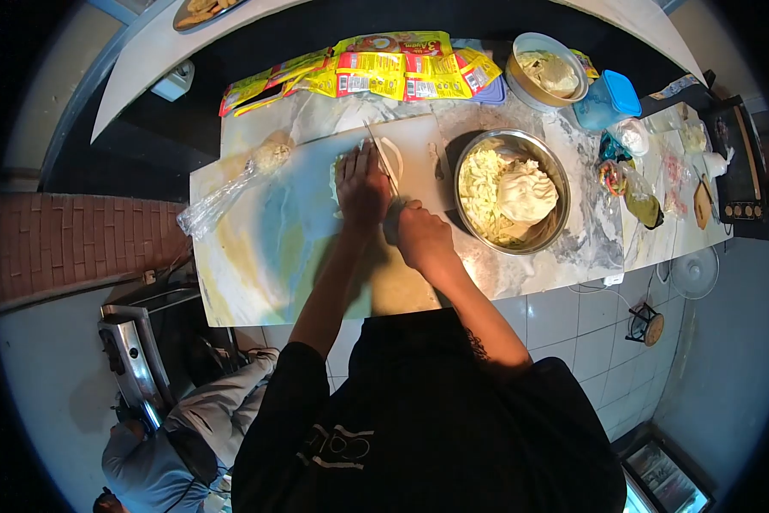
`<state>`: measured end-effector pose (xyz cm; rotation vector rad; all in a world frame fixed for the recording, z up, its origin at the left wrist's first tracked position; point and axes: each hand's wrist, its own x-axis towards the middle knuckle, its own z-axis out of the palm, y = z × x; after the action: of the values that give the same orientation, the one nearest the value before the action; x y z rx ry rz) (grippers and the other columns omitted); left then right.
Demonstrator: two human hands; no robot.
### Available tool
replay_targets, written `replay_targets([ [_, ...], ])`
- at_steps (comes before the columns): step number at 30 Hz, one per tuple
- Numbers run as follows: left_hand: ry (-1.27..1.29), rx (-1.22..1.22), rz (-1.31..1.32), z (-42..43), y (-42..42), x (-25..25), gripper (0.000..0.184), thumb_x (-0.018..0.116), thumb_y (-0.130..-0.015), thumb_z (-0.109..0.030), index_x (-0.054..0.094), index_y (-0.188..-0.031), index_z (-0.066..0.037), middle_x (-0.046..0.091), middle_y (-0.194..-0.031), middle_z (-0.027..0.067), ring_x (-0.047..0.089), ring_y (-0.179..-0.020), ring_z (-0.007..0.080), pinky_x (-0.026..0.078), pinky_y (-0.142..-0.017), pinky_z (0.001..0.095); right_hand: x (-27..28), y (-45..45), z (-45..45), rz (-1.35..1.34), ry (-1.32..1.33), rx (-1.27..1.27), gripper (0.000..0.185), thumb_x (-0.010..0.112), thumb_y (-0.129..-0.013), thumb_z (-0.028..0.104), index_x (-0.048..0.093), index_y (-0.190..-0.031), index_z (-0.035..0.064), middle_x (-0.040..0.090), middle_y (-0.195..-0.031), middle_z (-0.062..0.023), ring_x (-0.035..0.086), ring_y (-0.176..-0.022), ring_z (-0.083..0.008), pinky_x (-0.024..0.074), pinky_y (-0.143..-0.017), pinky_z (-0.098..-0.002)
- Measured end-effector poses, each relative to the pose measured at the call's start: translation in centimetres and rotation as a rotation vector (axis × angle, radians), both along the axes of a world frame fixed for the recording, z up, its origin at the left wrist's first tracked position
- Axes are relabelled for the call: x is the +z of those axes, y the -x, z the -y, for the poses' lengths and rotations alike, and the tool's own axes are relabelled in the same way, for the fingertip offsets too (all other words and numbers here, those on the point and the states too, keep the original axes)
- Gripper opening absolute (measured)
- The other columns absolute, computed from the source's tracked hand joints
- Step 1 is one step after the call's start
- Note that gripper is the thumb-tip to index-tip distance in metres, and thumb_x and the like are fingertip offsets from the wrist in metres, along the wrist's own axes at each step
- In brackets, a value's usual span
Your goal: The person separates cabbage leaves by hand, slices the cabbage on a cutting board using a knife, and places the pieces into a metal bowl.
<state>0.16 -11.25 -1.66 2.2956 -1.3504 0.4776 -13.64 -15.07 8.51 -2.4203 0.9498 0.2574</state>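
Observation:
My right hand [423, 235] is wrapped round the handle of a knife [382, 158], whose blade points up and to the left across a pale cutting board [419, 137]. Just left of the blade, my left hand [363, 184] presses down on pale food, mostly hidden under the palm, with its fingers close together. A whitish curved piece [393, 158] lies right of the blade. Beside the board, a steel bowl [558, 224] holds chopped pale pieces [480, 192] and a smooth cream-coloured mound [527, 191].
Yellow and red packets [372, 73] line the back. A tub of pale mixture [521, 75] and a blue-lidded container [607, 100] stand back right. A plastic bag [230, 188] lies left. Another person [166, 457] is at lower left, near a metal appliance [136, 355].

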Motion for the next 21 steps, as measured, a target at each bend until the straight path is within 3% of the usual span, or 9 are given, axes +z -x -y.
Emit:
replay_targets([
  [21, -0.001, -0.005, -0.106, -0.7, -0.1, -0.3, 0.058, 0.063, -0.074, -0.01, 0.053, -0.13, 0.002, 0.053, -0.136, 0.0166, 0.05, -0.124, 0.035, 0.038, -0.108, 0.0456, -1.4, 1.9, -2.1, -0.006, 0.12, 0.042, 0.021, 0.061, -0.08, 0.004, 0.053, -0.096, -0.0074, 0.069, -0.083, -0.0234, 0.072, -0.079, -0.0338, 0.0585, -0.066, -0.0423],
])
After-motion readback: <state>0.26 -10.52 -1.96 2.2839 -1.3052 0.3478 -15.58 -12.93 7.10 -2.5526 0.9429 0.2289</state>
